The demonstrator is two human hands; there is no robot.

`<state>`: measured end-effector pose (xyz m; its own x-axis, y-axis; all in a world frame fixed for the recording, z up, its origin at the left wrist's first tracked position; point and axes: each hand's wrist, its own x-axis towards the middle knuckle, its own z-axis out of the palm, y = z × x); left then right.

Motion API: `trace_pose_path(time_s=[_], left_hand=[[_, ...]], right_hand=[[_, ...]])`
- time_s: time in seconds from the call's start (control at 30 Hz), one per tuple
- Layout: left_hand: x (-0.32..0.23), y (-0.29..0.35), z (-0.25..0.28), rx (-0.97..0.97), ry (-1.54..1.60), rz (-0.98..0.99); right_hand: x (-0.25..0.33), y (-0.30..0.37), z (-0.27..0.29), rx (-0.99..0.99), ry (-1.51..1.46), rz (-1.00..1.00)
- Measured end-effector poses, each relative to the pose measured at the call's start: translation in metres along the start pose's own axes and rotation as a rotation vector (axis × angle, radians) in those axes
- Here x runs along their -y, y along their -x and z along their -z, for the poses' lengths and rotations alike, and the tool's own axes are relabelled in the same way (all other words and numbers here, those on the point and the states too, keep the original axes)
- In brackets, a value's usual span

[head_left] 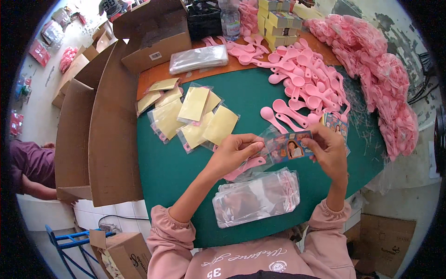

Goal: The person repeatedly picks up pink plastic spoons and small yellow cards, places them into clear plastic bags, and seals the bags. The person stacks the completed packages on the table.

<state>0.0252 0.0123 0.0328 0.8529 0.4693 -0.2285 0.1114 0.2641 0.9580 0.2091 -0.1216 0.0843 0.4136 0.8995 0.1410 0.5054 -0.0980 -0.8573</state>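
Note:
My left hand (238,151) pinches the edge of a clear plastic bag (268,135) above the green table. A pink measuring spoon (246,168) lies just below those fingers, in or behind the film; I cannot tell which. My right hand (331,149) grips the right end of a colourful printed card (292,146), whose left end overlaps the bag. Beneath both hands rests a stack of clear plastic bags (255,197). More printed cards (335,125) sit partly hidden behind my right hand. Loose pink spoons (297,79) are heaped beyond it.
Several filled bags with pale yellow cards (193,104) lie at the left. Cardboard boxes (116,125) line that edge, with another person's arm (39,188) beyond. Wrapped pink spoons (390,83) pile up at right. A bag bundle (199,59), bottle (230,21) and card stacks (281,28) stand behind.

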Motion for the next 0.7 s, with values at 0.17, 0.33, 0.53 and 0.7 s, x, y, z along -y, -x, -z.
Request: trace_pose_path(time_s=[0.17,0.33,0.53,0.7], left_hand=[[0.0012,-0.0009,0.0011,0.028,-0.058,-0.015],[0.0046,-0.0025,0.0020,-0.002,-0.119,-0.010],[0.0054,-0.0035,0.0031,0.061,-0.055,-0.017],[0.0069,-0.0030,0.0041,0.042,-0.151,-0.023]], right_hand=[[-0.0014,-0.0014,-0.0033,-0.169,-0.058,-0.045],[-0.0050,-0.0015,0.0005,-0.073,-0.114,-0.015],[-0.0044,-0.0031,-0.0012,0.026,-0.068,-0.010],[-0.0053,-0.0025,-0.0005,0.105,-0.004,0.035]])
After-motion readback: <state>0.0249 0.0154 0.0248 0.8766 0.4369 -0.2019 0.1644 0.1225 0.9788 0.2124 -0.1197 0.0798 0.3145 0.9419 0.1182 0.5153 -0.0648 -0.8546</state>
